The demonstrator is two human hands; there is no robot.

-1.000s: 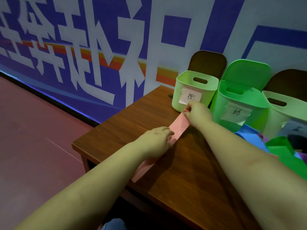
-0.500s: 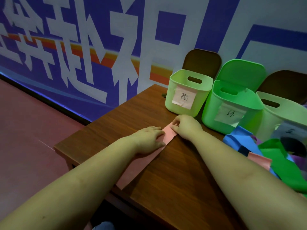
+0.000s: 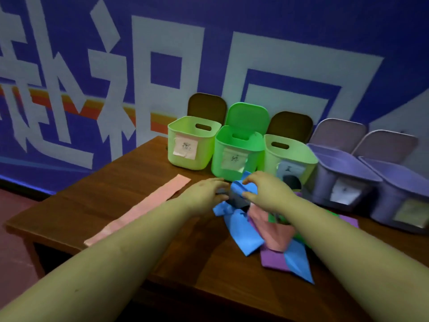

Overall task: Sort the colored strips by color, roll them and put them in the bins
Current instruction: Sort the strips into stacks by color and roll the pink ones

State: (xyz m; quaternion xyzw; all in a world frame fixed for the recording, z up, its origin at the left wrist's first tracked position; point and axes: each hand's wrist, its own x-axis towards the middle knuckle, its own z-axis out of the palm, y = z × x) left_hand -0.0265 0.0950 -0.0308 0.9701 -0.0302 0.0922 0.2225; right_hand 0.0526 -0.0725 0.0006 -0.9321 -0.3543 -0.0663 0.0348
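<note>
A long pink strip (image 3: 139, 210) lies flat and unrolled on the wooden table (image 3: 97, 182), left of both hands. In front of the bins sits a tangled pile of strips: blue (image 3: 243, 235), pink (image 3: 276, 231), purple (image 3: 271, 259) and a bit of green. My right hand (image 3: 267, 189) pinches the raised top of the blue strip between thumb and curled fingers. My left hand (image 3: 204, 194) reaches the same strip's left edge. Blur hides whether it grips.
Five open, labelled bins line the back edge: pale green (image 3: 185, 133), bright green (image 3: 220, 154), pale green (image 3: 301, 159) and two purple (image 3: 325, 173) (image 3: 383, 196). A blue wall with white lettering stands behind. The table's left and front edges are close.
Both hands let go of the pink strip, which now lies flat, and moved right to the pile, where the right hand took hold of the blue strip. The view swung right.
</note>
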